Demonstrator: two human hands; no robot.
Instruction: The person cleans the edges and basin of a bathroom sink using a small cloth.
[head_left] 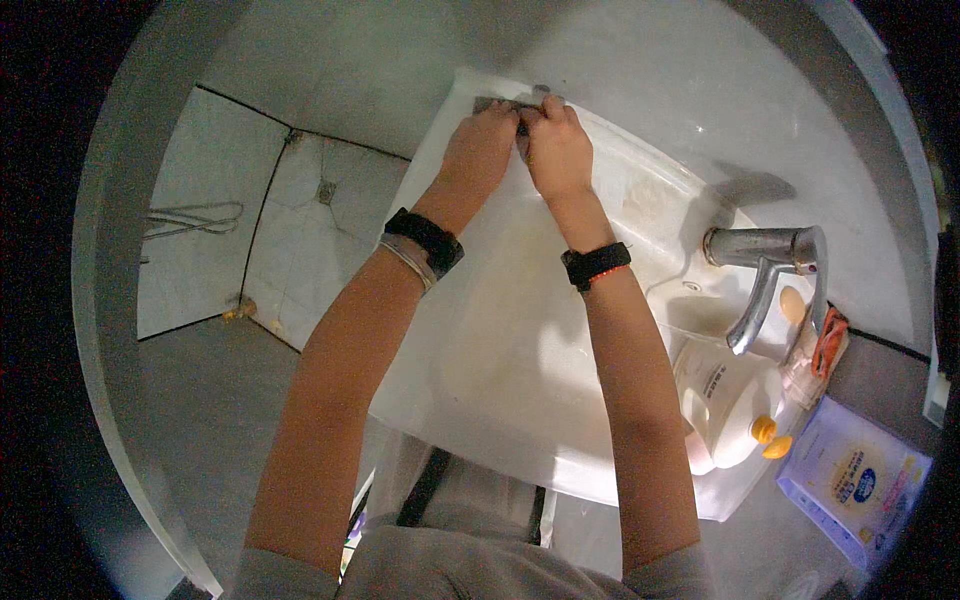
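Both my arms reach out to the far left corner of a white washbasin [500, 400]. My left hand [480, 148] has its fingers curled down around a small dark item [522, 127] at the rim. Right beside it, almost touching, my right hand [558, 150] pinches at the same spot with bent fingers. The dark item shows only in bits between and beyond the fingers, so its kind is unclear. Black bands circle both wrists.
A chrome tap [765, 250] rises at the basin's right. Near it stand a white jug [722, 395] with a yellow cap, and an orange item [829, 342]. A pale violet package [855, 480] lies lower right. On the left, tiled floor has a drain [326, 192].
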